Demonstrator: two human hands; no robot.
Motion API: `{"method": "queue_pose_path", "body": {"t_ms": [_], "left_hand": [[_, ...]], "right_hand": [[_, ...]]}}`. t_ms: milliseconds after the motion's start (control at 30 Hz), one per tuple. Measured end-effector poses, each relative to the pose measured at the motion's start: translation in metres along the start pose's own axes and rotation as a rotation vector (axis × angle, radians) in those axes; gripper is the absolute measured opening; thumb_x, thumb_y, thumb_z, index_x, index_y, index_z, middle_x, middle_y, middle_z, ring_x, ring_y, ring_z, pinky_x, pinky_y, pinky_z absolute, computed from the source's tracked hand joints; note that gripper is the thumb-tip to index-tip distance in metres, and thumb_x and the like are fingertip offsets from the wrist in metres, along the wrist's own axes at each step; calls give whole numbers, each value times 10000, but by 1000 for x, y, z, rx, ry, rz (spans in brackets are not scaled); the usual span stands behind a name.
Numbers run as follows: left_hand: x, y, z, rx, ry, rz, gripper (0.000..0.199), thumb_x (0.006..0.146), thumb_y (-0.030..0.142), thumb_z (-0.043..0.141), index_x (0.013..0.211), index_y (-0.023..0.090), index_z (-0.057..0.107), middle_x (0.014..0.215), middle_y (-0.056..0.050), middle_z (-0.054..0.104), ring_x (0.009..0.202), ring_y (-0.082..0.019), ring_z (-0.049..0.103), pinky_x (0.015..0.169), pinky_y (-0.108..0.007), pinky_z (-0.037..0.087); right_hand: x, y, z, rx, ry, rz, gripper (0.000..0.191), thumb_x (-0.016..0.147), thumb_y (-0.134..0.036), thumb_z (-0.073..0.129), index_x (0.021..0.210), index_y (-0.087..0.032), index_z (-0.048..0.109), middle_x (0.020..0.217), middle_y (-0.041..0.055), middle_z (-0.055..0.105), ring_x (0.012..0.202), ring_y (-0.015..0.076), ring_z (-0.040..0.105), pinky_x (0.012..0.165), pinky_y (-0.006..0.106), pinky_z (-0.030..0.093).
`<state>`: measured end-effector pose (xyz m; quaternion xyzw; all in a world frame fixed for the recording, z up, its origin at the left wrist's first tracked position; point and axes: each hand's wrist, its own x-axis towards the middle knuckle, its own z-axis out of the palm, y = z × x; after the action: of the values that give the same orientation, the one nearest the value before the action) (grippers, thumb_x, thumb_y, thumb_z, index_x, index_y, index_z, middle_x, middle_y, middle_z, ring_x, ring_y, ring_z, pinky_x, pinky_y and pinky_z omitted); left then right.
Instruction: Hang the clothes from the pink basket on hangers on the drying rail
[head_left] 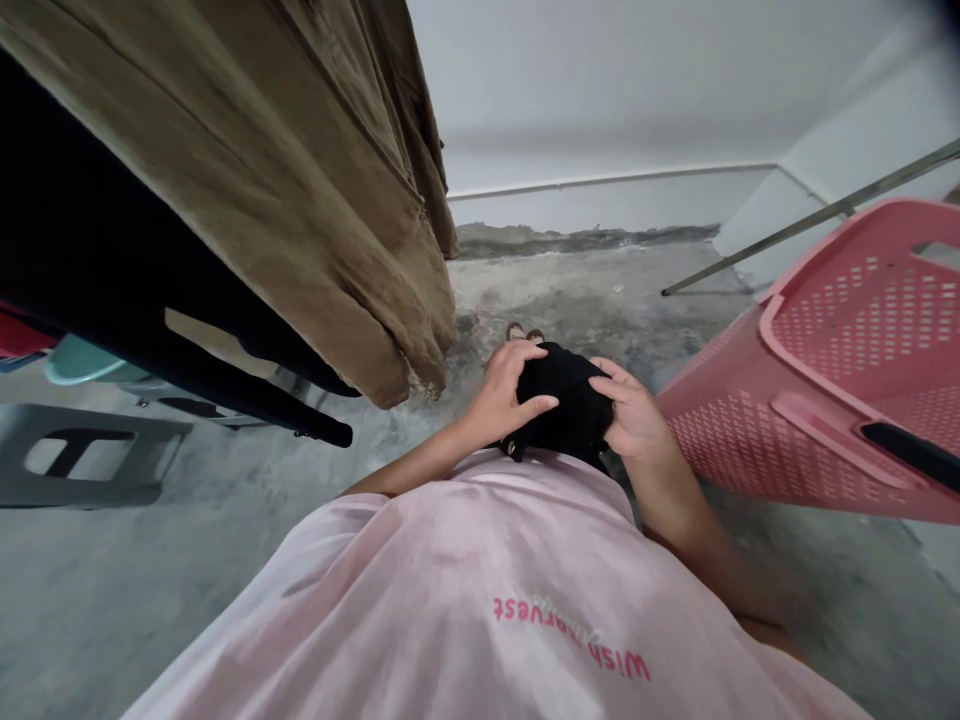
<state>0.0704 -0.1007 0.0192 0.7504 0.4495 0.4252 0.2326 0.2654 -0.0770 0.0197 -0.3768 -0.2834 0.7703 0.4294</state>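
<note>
A black cloth (566, 395) is bunched in front of my waist, with a small metal fastener at its lower left edge. My left hand (510, 395) lies at its left side, thumb and fingers bent over the fabric. On the right side, my right hand (634, 410) grips the cloth's edge between thumb and fingers. Beneath both hands is the lower part of my pink shirt (480, 570). The undersides of the fingers are hidden by the cloth.
Brown trousers (300, 180) and black garments (97, 230) hang at the left. A pink perforated basket (817, 400) stands close on the right, near a metal pole (810, 220). A grey stool (82, 455) is on the concrete floor (247, 540).
</note>
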Motion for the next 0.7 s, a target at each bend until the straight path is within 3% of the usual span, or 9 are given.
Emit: {"method": "queue_pose_path", "body": {"t_ms": [100,367,567,700], "left_hand": [[0,2,6,24,-18,37,603,774,533,684,1239,193,506,1265,-145,521,1235,-292,441,1077,-446,322],[1,20,8,-166,-24,-152,513,724,373,753,1187,211,604,1278,-138,540,1271,-318,416,1129,-416,239],[2,24,7,-209,-11,-185,455,729,100,584,1170,204,611,1292,-115,529,1269,-273,421,1107,-370,273],[3,18,3,-266,-42,-249,333,796,110,479,1056,215,658,1071,-66,636,1053,-224,543,995,-310,353]], "right_hand": [[-1,0,0,-5,-7,-4,236,599,-224,743,753,-192,567,672,-43,603,552,82,533,507,186,422],[-3,2,3,-56,-5,10,235,608,-239,711,755,-198,533,676,-41,582,577,94,518,534,204,400],[-7,2,12,-46,-52,70,285,554,-229,757,725,-187,533,652,-43,569,565,91,510,535,203,395],[-7,1,12,-47,-76,91,284,558,-225,789,710,-180,553,626,-48,556,550,77,499,525,187,377]]}}
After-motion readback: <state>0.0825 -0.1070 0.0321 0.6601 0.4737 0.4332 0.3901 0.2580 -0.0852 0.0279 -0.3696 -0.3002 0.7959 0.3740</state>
